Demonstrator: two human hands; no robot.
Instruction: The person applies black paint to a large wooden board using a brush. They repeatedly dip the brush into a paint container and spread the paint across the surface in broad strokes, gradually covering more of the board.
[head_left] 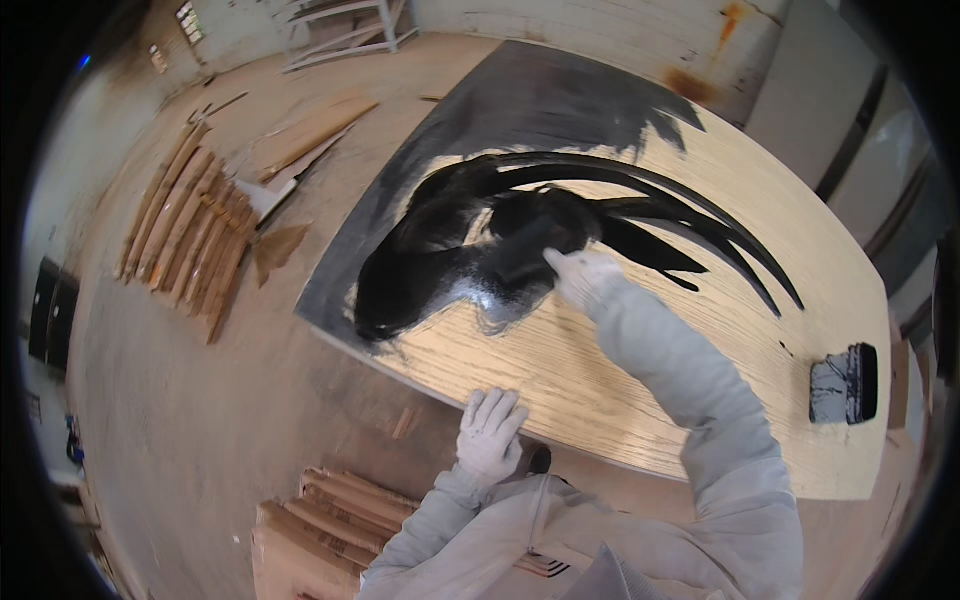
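A large wood-grain panel [620,390] lies before me, partly coated in glossy wet black paint [420,290]. My right hand [588,278], in a white glove, reaches over the middle of the panel at the edge of the black. It looks closed over a dark, paint-covered shape [545,225], which blends into the wet paint and cannot be made out. My left hand [490,435], also gloved, rests with fingers spread on the panel's near edge and holds nothing. Long curved black streaks [690,200] sweep toward the right.
A paint-smeared container [843,385] stands at the panel's right end. Stacked brown cardboard-like pieces [190,230] lean on the floor at left, with another stack [330,520] near my left arm. Flat cardboard [310,135] lies farther back, by a metal rack [345,30]. Large boards [810,80] stand at far right.
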